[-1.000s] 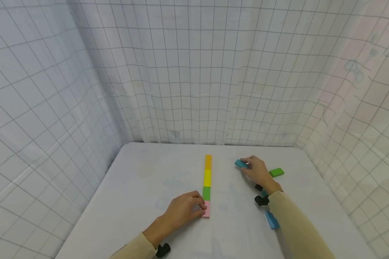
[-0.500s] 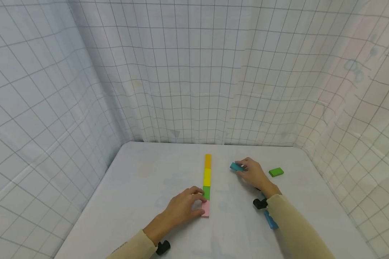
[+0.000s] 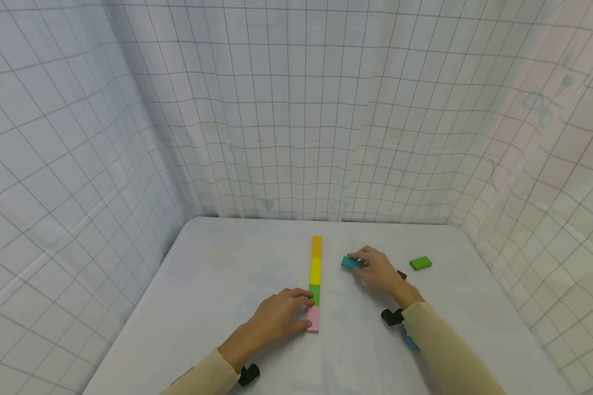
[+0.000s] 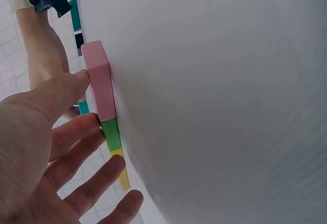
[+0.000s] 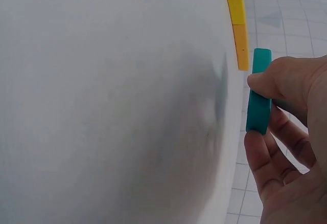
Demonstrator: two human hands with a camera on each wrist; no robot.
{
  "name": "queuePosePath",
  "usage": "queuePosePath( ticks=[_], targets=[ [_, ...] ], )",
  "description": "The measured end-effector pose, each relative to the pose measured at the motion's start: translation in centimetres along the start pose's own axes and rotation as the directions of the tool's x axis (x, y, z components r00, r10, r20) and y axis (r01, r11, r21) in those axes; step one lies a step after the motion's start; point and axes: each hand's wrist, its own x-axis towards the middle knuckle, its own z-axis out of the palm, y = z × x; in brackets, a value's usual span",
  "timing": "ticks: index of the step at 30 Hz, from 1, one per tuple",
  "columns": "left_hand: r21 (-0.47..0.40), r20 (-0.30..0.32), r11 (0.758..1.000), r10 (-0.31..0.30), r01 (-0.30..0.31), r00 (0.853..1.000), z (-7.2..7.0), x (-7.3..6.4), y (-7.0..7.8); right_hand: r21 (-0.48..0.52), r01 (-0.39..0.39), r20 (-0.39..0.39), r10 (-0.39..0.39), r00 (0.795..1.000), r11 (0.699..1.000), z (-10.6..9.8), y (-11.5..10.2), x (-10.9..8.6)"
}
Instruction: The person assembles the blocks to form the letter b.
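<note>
Head view: your right hand (image 3: 375, 271) is pinching teal block (image 3: 351, 263) right of centre; left hand (image 3: 277, 315), fingers loosely extended, is resting against coloured row (image 3: 315, 271), lower centre. You're apparently lining up blocks; next move is probably calling for turning teal block parallel.

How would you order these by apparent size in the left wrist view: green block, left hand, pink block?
1. Left hand
2. Pink block
3. Green block
Green is farther away; true sizes unsure.
</note>
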Motion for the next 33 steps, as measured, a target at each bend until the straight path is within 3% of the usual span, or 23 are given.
queuePosePath(
  ticks=[12, 26, 33],
  targets=[
    [-0.003, -0.01, 1.0, 0.024, -0.025, 1.0, -0.2, -0.1, 0.1, 0.013, -0.021, 0.102, 0.019, 0.995, 1.0, 1.2, -1.0, 0.4],
    [-0.015, -0.01, 0.999, 0.035, -0.035, 0.999, -0.5, -0.1, 0.1, 0.011, 0.089, 0.157, -0.089, 0.984, 0.996, 2.0, -1.6, 1.0],
    [-0.027, 0.0, 0.999, 0.029, -0.029, 1.0, -0.4, 0.0, 0.1, 0.007, 0.074, 0.189, -0.074, 0.979, 0.997, 2.3, -2.1, 1.4]
  ],
)
